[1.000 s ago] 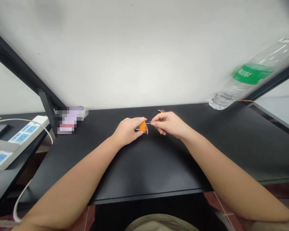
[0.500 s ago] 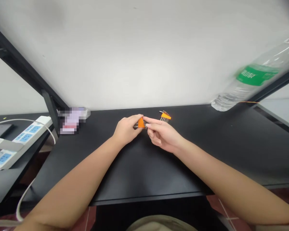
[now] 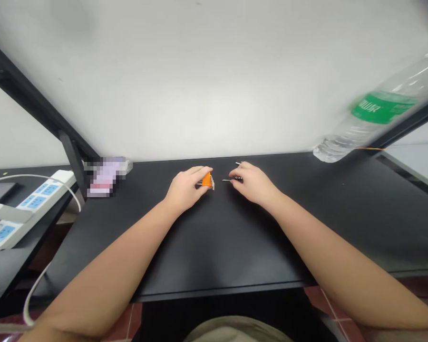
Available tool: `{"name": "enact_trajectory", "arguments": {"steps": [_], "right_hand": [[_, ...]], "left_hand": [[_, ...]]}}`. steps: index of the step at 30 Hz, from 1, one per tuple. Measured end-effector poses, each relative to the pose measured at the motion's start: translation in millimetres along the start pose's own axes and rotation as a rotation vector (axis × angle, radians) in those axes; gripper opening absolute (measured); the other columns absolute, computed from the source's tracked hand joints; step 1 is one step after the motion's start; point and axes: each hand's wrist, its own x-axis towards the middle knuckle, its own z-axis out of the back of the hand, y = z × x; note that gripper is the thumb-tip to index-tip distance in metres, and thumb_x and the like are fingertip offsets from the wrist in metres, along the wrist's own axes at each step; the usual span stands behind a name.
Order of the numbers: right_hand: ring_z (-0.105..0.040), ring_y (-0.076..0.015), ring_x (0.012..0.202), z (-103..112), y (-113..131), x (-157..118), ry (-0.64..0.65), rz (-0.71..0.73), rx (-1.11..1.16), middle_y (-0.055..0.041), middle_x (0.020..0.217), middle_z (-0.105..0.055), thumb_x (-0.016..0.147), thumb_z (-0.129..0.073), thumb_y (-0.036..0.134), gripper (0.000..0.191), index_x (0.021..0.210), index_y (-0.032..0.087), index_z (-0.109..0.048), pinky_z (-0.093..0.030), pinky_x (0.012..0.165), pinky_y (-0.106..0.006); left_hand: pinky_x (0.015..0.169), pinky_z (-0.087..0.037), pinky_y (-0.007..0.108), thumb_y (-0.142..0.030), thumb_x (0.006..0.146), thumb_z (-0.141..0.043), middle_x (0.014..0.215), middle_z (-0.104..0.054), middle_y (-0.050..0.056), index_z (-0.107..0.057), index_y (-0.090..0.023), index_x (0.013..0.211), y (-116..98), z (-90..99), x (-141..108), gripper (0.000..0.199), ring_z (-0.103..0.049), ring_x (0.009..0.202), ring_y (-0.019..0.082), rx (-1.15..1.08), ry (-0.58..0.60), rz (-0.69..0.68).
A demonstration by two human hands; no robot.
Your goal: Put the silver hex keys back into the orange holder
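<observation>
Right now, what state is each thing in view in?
Left hand: closed around the orange holder.
Orange holder: gripped, metal ends poking out on its right.
Right hand: pinching a thin metal piece.
Thin metal piece: held, apart from the orange holder.
Bottle: base down, fill level unclear.
Power strip: lying flat.
Purple item: pixelated, can't tell.

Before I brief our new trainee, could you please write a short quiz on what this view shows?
1. True or false: the left hand is holding nothing.
2. Which hand does the thin rod jut from?
3. What colour is the label on the bottle?
a) red
b) green
c) yellow

Key:
1. False; it grips the orange holder.
2. The right hand.
3. b) green.
</observation>
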Motion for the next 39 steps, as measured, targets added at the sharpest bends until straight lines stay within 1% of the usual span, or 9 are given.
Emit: {"name": "enact_trajectory", "arguments": {"steps": [3,7,13,19,22,26,31,35,39], "right_hand": [[-0.066,-0.023,0.096,0,-10,5,0.106,0.017,-0.176,-0.011,0.113,-0.066,0.094,-0.061,0.022,0.019,0.104,0.02,-0.077,-0.051,0.084,-0.034],[-0.065,-0.0236,0.091,2,1,3,0.197,0.023,-0.297,-0.0113,0.104,-0.068,0.096,-0.055,0.018,0.022,0.093,0.019,-0.077,-0.047,0.074,-0.033],[-0.063,-0.0221,0.076,9,20,-3,0.239,0.016,-0.384,-0.0124,0.098,-0.07,0.091,-0.058,0.015,0.019,0.088,0.019,-0.076,-0.045,0.066,-0.035],[-0.061,-0.02,0.073,14,23,-6,0.208,0.025,-0.352,-0.0111,0.096,-0.07,0.088,-0.059,0.015,0.014,0.082,0.019,-0.07,-0.04,0.062,-0.033],[-0.06,-0.0188,0.074,17,22,-5,0.134,0.043,-0.225,-0.007,0.091,-0.07,0.085,-0.06,0.016,0.009,0.079,0.02,-0.064,-0.041,0.064,-0.032],[-0.057,-0.0154,0.067,21,23,-4,0.108,0.073,0.11,0.0014,0.075,-0.065,0.082,-0.061,0.019,0.004,0.082,0.022,-0.06,-0.044,0.068,-0.03],[-0.057,-0.0147,0.068,19,32,-5,0.116,0.066,0.449,0.0021,0.079,-0.064,0.083,-0.062,0.025,0.004,0.086,0.023,-0.061,-0.046,0.067,-0.029],[-0.058,-0.0153,0.071,16,36,-6,0.127,0.043,0.559,0.001,0.082,-0.065,0.083,-0.062,0.027,0.007,0.088,0.023,-0.065,-0.047,0.069,-0.03],[-0.06,-0.0162,0.073,17,35,-6,0.126,0.007,0.591,-0.0002,0.083,-0.067,0.084,-0.063,0.03,0.009,0.089,0.022,-0.067,-0.049,0.07,-0.031]], "left_hand": [[0.094,-0.061,0.031,-0.027,0.093,-0.068,0.138,-0.069,0.003,-0.063,-0.03,0.142,1,-0.8,0,0.05,-0.069,0.117,0.02,-0.009,0.013,0.0],[0.096,-0.061,0.032,-0.028,0.092,-0.069,0.138,-0.068,0.002,-0.06,-0.031,0.144,2,-2.0,-1,0.053,-0.07,0.113,0.019,-0.038,0.021,0.034],[0.096,-0.062,0.032,-0.03,0.092,-0.069,0.138,-0.068,0.003,-0.06,-0.029,0.143,0,-2.3,-1,0.053,-0.071,0.112,0.019,-0.04,0.044,0.048],[0.095,-0.062,0.032,-0.028,0.09,-0.071,0.135,-0.07,0.003,-0.058,-0.028,0.145,0,-2.0,-1,0.056,-0.073,0.113,0.021,-0.035,-0.018,0.087],[0.093,-0.063,0.033,-0.028,0.089,-0.073,0.133,-0.072,0.002,-0.055,-0.031,0.145,-1,-1.9,-1,0.058,-0.075,0.107,0.021,-0.071,-0.015,0.106],[0.094,-0.063,0.035,-0.029,0.087,-0.076,0.13,-0.074,0.001,-0.052,-0.031,0.143,-4,0.1,-3,0.061,-0.078,0.097,0.02,-0.129,-0.006,0.12],[0.09,-0.063,0.034,-0.029,0.087,-0.074,0.121,-0.076,0.002,-0.059,-0.029,0.136,-10,3.9,-3,0.051,-0.077,0.094,0.019,-0.119,0.019,0.087],[0.096,-0.061,0.037,-0.031,0.088,-0.074,0.127,-0.074,0.005,-0.06,-0.027,0.137,-12,4.3,-3,0.052,-0.076,0.099,0.02,-0.109,0.013,0.048],[0.101,-0.059,0.037,-0.031,0.088,-0.075,0.14,-0.068,0.005,-0.059,-0.028,0.139,-11,3.2,-4,0.053,-0.072,0.114,0.022,-0.126,0.003,0.006]]}}
